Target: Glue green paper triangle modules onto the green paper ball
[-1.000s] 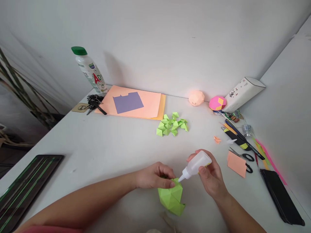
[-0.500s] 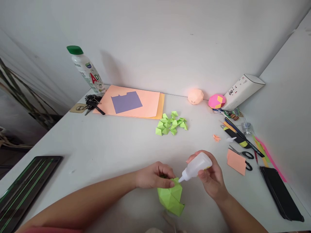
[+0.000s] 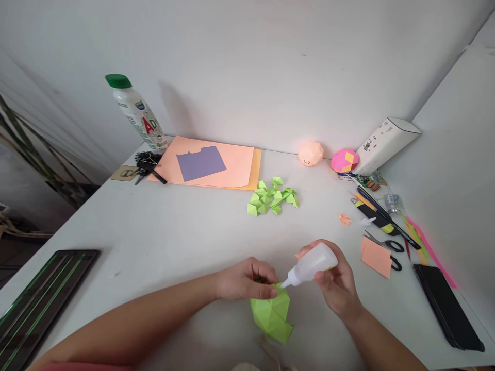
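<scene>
plainly, the fingers of the left hand [image 3: 245, 281] are closed on the green paper model [image 3: 270, 315], thumb along its near face, the other fingertips partly hidden behind its far edge. the model lies just right of and nearer than those fingers, over the near middle of the table [image 3: 174, 221]; whether it rests there i cannot tell. the fingers of the right hand [image 3: 342, 289] are curled round the white squeeze bottle [image 3: 316, 262], thumb on its near side. the bottle's long axis slants from far right to near left, so its nozzle [image 3: 291, 279] ends at the model's upper edge, just right of the left thumb; touching or barely apart, i cannot say. the left hand is the nearer to the model, the bottle bridging the gap from the right. farther out, loose green paper pieces [image 3: 273, 197] lie far of both hands, and scissors [image 3: 394, 246] lie to the right.
</scene>
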`<state>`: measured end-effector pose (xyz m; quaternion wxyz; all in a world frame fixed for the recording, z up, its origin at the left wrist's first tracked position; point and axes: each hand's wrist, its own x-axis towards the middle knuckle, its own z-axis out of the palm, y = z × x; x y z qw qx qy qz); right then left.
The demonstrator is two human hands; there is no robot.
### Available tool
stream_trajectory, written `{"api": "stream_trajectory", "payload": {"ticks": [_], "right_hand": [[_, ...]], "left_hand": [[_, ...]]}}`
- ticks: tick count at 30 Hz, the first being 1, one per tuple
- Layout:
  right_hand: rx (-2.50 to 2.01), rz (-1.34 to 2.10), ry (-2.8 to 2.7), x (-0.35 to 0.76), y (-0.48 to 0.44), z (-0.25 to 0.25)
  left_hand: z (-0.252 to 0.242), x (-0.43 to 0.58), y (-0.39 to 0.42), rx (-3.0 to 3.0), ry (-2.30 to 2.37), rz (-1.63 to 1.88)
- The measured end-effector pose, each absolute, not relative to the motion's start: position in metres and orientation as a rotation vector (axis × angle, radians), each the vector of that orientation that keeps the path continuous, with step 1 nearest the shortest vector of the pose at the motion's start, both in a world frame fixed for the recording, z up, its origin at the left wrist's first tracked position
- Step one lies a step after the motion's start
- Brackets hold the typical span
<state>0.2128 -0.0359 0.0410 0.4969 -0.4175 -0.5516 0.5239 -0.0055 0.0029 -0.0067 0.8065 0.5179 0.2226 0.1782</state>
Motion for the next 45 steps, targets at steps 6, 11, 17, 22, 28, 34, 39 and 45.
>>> {"api": "stream_trajectory", "payload": {"ticks": [6,11,17,22,28,34,39,45], "right_hand": [[-1.023,1.312,-1.327,0.214,-0.0356,0.041],[-1.021,1.29,-1.322,0.2137,-0.0366,0.0398],[-1.012,1.325,-1.315,0.2144,-0.0362,0.0402],[-0.999,1.321,-1.309,0.2135,-0.0366,0.0399],[-1.013,1.342,-1.313,0.2141,-0.0372,0.0396],[-1.011,1.328,-1.286,0.2123,-0.0368,0.0388],[-0.964,1.369,-1.261,0.2089,-0.0372,0.0404],[-0.948,1.391,-1.25,0.2083,-0.0376,0.0432]], "left_hand": [[-0.0066,-0.0055,0.0027,1.102,0.463,0.386],[-0.0064,-0.0053,0.0033,1.125,0.474,0.383],[-0.0064,-0.0055,0.0035,1.138,0.467,0.386],[-0.0077,-0.0056,0.0037,1.135,0.459,0.386],[-0.0088,-0.0057,0.0026,1.133,0.445,0.388],[-0.0094,-0.0057,0.0035,1.158,0.449,0.386],[-0.0123,-0.0063,0.0036,1.164,0.44,0.387],[-0.0126,-0.0075,0.0034,1.166,0.454,0.381]]}}
